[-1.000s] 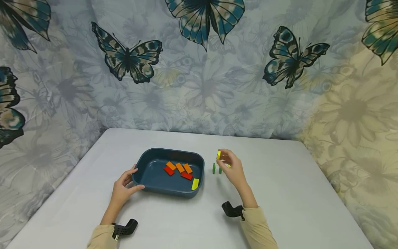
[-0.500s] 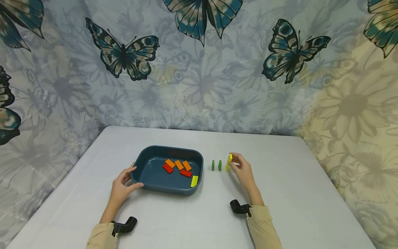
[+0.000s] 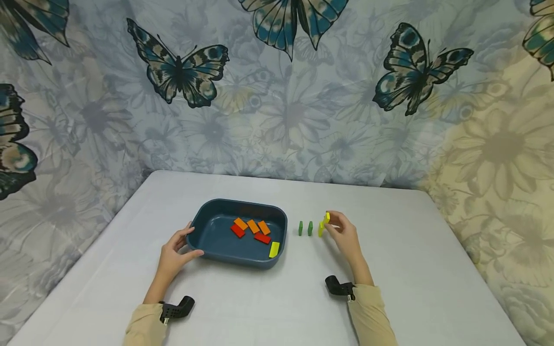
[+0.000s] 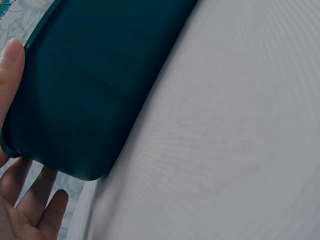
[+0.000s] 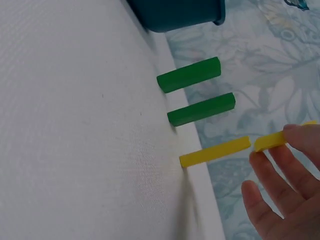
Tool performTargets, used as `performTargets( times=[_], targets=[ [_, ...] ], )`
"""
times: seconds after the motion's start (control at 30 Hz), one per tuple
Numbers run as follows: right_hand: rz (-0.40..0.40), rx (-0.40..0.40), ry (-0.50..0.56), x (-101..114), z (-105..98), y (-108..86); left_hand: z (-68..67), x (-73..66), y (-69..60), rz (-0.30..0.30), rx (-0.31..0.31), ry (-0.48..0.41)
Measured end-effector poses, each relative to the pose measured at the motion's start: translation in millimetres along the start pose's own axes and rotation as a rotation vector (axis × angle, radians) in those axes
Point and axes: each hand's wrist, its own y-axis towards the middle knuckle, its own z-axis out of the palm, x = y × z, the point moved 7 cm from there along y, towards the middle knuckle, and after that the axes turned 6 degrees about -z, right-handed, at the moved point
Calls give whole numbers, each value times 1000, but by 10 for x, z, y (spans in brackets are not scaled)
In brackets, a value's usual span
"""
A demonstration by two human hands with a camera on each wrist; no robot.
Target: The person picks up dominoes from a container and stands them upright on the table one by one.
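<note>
The right hand pinched a yellow block; in head view, its twin stood upright at seven o'clock. The left hand held the tray.

Teal-and-black butterflies spread across a flower-printed backdrop behind a white table with rounded far corners. Two show whole, one on either side of centre; four more, three along the top and one at the left, are cut off by the view's edge. A yellowish cast tints the right side, around a large daisy; elsewhere the print is blue-grey.
</note>
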Motion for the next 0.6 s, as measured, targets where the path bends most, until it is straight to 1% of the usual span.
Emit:
performTargets(
  times=[0.1, 0.17, 0.27, 0.4, 0.5, 0.6],
  targets=[
    [7, -15, -24, -35, -54, -4, -17, 117, 16, -11, -10, -9],
    [21, -25, -33, -76, -85, -14, -15, 199, 16, -17, -6, -15],
    [53, -15, -41, -167, -89, -31, -10, 281, 12, -19, -2, -6],
    [82, 20, -62, -312, -34, -48, -28, 298, 4, -5, -13, 8],
    [79, 29, -71, -392, -8, -47, -41, 285, 10, 2, -18, 9],
    [72, 33, -67, -420, -10, -58, -38, 241, 19, 0, -14, 0]
  ],
)
